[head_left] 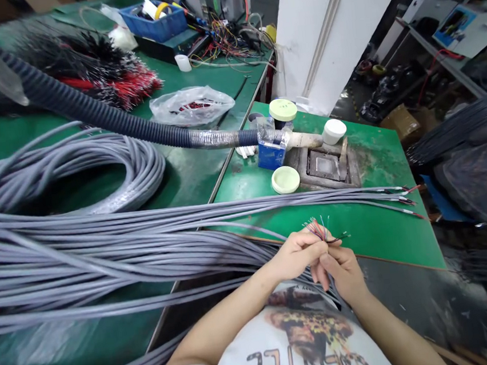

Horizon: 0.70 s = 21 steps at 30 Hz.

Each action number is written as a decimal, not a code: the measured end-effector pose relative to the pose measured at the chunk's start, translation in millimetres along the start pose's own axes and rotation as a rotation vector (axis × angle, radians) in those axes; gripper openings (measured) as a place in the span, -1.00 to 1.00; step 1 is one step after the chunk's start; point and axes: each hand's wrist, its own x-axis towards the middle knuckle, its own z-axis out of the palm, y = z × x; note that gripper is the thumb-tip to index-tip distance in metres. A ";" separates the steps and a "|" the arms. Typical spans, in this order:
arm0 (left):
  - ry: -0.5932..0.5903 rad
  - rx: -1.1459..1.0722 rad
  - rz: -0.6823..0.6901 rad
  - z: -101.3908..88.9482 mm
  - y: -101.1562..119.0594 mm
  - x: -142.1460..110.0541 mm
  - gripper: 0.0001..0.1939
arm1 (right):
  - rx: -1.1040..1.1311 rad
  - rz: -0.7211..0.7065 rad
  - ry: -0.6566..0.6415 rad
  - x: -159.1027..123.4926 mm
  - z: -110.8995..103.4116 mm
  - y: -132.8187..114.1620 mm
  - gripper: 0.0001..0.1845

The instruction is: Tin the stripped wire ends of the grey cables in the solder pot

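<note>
**Coloured wires [317, 231] fanned out above the near edge of the bench [386, 237]**

Our left hand [297, 255] comes in from the left, its thumb and fingers clamped together on the coloured wires at their base. Our right hand [343, 270] meets it from the right; its thumb and fingers are also pressed together on the base of the wires, just nearer than the left hand's grip. Where the two hands overlap, we cannot tell which fingertip lies on which wire. The loose ends spread upward and to the right, with a few dark ones pointing right.

Just beyond the hands, several long grey cables [271, 204] run across the bench from the left, their ends showing red and black at the right. On the left we see a thick bundle of grey cable [138, 253] and, farther off, a grey coil [142, 163].

Beyond the long cables sits a square metal pan [355, 178], with a pale green dish [285, 179] to its left and a white cup [334, 131] at its far side. A ribbed hose [134, 121] reaches in from the far left, past a blue box [270, 154]. Farther left lie a clear plastic bag [193, 106] and a heap of red and black wires [99, 70].
</note>
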 end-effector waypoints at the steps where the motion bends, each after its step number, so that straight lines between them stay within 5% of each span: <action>1: 0.004 0.009 0.007 0.3 -0.1 0.9 -0.71 | -0.003 -0.004 0.025 0.5 1.0 0.0 -0.56; 21: 0.121 -0.192 0.090 -2.7 7.2 7.8 -0.82 | -0.060 0.075 0.041 1.2 2.1 8.4 -0.72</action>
